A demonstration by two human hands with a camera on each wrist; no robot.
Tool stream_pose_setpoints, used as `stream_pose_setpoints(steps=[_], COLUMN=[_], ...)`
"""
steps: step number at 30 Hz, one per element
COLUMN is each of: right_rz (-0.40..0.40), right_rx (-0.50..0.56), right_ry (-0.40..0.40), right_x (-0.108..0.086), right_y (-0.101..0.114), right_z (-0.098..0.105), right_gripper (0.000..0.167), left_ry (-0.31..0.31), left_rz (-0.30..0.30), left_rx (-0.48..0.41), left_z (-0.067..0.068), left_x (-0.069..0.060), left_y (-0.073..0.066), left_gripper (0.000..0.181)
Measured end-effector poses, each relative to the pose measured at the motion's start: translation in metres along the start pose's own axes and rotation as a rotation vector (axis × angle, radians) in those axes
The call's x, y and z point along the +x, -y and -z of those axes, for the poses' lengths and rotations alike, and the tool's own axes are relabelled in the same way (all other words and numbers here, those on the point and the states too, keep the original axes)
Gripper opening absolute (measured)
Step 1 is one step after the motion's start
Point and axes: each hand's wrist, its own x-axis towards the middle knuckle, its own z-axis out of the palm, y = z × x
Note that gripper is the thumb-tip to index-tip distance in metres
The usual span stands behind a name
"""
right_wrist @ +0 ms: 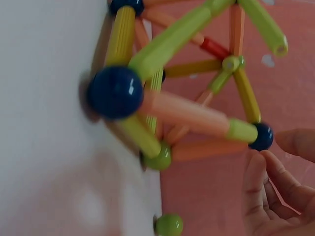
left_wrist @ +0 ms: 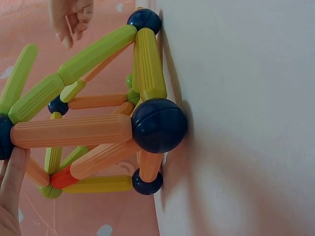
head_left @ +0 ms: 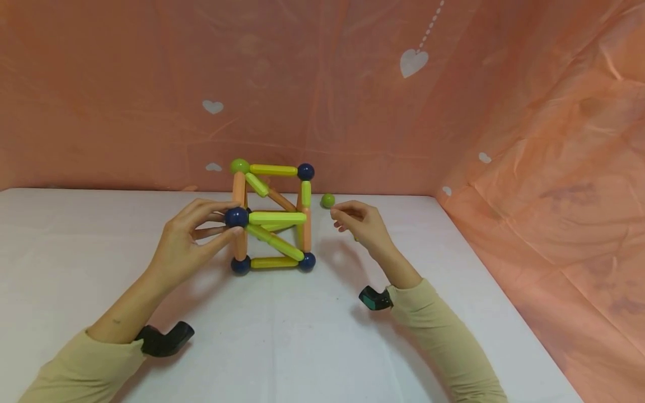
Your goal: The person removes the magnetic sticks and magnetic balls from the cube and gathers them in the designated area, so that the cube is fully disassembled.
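Note:
A frame of rods and balls stands on the table, with an orange rod (left_wrist: 74, 131) and a red piece (left_wrist: 65, 178) among its parts. My left hand (head_left: 183, 243) pinches a navy ball (head_left: 236, 217) at its left side between fingers and thumb. From that ball a light green rod (head_left: 277, 218) reaches right; its far end is free in the right wrist view (right_wrist: 266, 27). Right of the frame, my right hand (head_left: 367, 228) has loosely bent fingers, nothing visible in them. In the right wrist view its fingers appear beside a navy ball (right_wrist: 262, 136); contact is unclear.
A loose green ball (head_left: 328, 201) lies on the white table (head_left: 282, 347) behind my right hand's fingertips. A small yellow-green bit (head_left: 356, 239) shows beside that hand. A pink cloth (head_left: 322, 84) with white hearts hangs behind and on the right.

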Motion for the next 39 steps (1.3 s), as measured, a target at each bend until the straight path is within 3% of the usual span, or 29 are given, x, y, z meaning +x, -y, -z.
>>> stream_pose_setpoints(steps=[7, 12, 20, 32, 39], right_rz=[0.052, 0.042, 0.079, 0.193, 0.230], right_rx=[0.052, 0.074, 0.076, 0.132, 0.135], right_ry=[0.054, 0.104, 0.215, 0.327, 0.326], right_x=[-0.004, -0.006, -0.010, -0.012, -0.012], right_y=[0.015, 0.024, 0.038, 0.040, 0.038], right_z=[-0.013, -0.022, -0.036, -0.049, -0.051], right_gripper=[0.025, 0.028, 0.032, 0.028, 0.028], left_ry=[0.005, 0.004, -0.011, -0.011, -0.013], left_rz=[0.011, 0.009, -0.014, -0.025, -0.031], left_rx=[0.006, 0.004, -0.029, -0.047, -0.054], left_z=[0.000, 0.000, -0.001, -0.004, -0.005], left_x=[0.000, 0.000, 0.002, 0.002, 0.002], left_y=[-0.001, -0.001, -0.001, -0.003, -0.002], left_gripper=[0.043, 0.043, 0.042, 0.042, 0.042])
